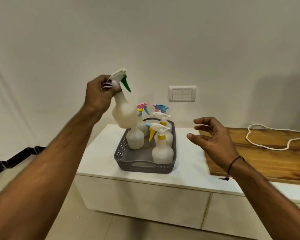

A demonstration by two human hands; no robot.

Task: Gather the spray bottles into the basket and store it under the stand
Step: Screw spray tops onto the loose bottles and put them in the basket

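Observation:
My left hand [99,94] grips the neck of a white spray bottle with a green trigger [124,111], held tilted in the air above the left back part of the grey perforated basket [142,166]. Several white spray bottles stand upright in the basket: one with a yellow trigger [162,149] at the front right, one with a pink and blue head [136,137] at the left, others behind. My right hand [213,141] hovers open to the right of the basket, holding nothing.
The basket sits on a low white stand [100,158] with drawer fronts below. A wooden board [267,153] with a white cord [270,146] lies on the stand's right. A wall socket plate [182,93] is behind. Black equipment stands on the floor at the left.

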